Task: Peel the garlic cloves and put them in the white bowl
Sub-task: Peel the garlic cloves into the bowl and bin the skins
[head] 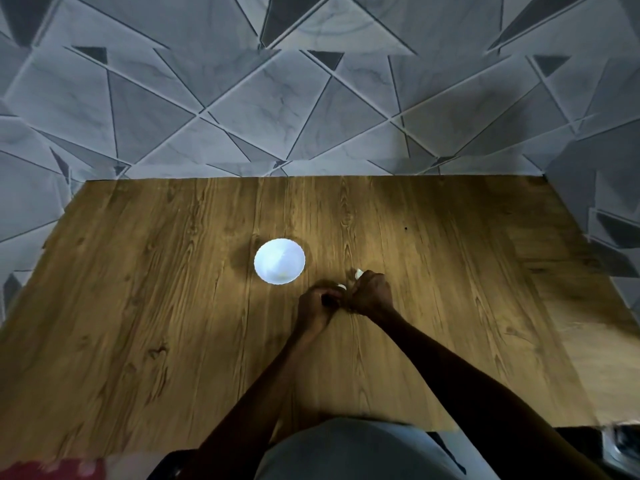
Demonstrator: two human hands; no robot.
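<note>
Over on the left, bowl upright on the table, with a yellowish fleck low inside. Just right of it and nearer, left hand, fingers curled in, pinching a garlic bit at its far tip. Knuckle to knuckle with it, right hand, also curled, gripping a second garlic bit that pokes out on top. Clove or peel? Can't tell. Both bits outside the bowl, close by its right side.

The left hand and right hand curl round the garlic, so only white slivers peek out. Left of them, a pale speck in the bowl is too small to name. Behind the right hand, a metal thing is cut off.
</note>
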